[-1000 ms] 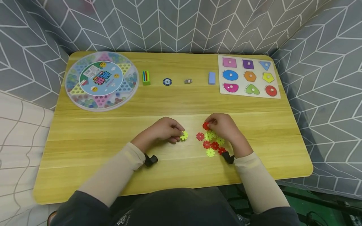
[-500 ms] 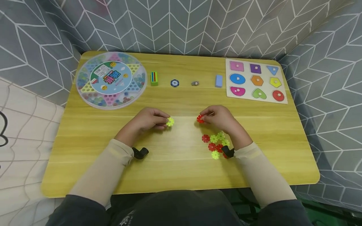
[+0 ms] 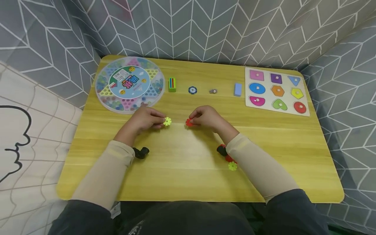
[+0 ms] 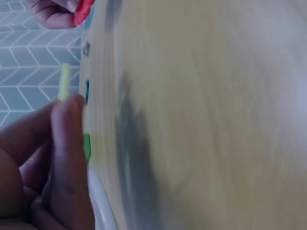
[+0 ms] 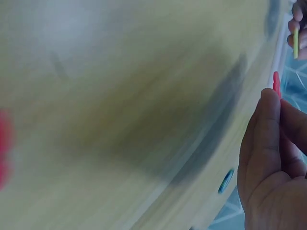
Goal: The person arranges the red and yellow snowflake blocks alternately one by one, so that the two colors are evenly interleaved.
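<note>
**Head view: two snowflake discs held a short gap apart**

Head camera first. My left hand (image 3: 143, 120) pinches a yellow-green snowflake disc (image 3: 167, 121) at its fingertips; my right hand (image 3: 206, 117) pinches a red snowflake disc (image 3: 189, 122). The two discs face each other just above the wooden table (image 3: 182, 169), near but apart. At 5 o'clock from the red disc, partly hidden under my right sleeve, lies the loose pile of discs (image 3: 231, 162). Along the far edge, from 10 to 2 o'clock, sit the round marble game (image 3: 130, 84), a green block (image 3: 172, 84), a blue chip (image 3: 192, 90), a blue eraser (image 3: 237, 89) and the shape puzzle board (image 3: 276, 91).

Left wrist camera: my thumb and fingers (image 4: 67, 158) clamp the yellow-green disc edge-on (image 4: 63, 81); the red one shows at 12 o'clock (image 4: 82, 12).

Right wrist camera: my fingers (image 5: 264, 143) grip the red disc edge-on (image 5: 276, 84); the yellow-green disc is at 1 o'clock (image 5: 296, 42).

I judge the joining step is in hand. Next, I would need to line up one notch against another and turn one disc crosswise before pushing them together.
</note>
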`<state>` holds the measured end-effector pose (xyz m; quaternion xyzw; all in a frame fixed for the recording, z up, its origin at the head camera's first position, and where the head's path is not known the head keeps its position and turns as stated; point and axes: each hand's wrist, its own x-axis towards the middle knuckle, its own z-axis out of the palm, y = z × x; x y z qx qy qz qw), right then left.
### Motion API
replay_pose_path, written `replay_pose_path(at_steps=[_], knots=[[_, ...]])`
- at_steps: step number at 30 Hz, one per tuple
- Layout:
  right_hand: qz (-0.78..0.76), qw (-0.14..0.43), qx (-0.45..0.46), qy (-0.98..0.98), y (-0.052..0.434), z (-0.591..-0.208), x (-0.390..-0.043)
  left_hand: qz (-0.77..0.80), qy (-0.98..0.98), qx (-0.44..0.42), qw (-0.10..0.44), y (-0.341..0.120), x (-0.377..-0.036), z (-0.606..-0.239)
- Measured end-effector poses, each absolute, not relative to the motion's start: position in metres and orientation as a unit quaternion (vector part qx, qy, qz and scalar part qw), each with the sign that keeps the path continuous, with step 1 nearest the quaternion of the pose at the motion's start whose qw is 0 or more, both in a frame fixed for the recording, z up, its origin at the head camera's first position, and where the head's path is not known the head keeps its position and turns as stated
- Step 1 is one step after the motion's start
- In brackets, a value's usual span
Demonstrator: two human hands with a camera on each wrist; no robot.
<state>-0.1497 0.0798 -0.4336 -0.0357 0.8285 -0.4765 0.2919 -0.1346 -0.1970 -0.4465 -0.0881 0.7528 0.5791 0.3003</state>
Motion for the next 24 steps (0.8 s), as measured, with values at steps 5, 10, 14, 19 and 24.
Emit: replay_pose_path(at_steps=[5,10,14,19,24], knots=[[-0.472,0.291,-0.042,0.831,0.053,-0.438,-0.157,0.528,0.793,-0.086,0.291,-0.203,-0.140,-0.448],[-0.455,0.282,-0.050,0.843,0.033,-0.446,-0.158,0.480,0.830,-0.063,0.277,-0.204,-0.142,-0.451],[-0.436,0.283,-0.062,0.852,0.019,-0.448,-0.158,0.439,0.858,-0.048,0.263,-0.208,-0.142,-0.453],[-0.415,0.286,-0.070,0.861,0.006,-0.450,-0.158,0.411,0.873,-0.041,0.259,-0.214,-0.140,-0.452],[-0.377,0.264,-0.102,0.882,-0.006,-0.451,-0.161,0.415,0.869,-0.049,0.264,-0.222,-0.140,-0.451]])
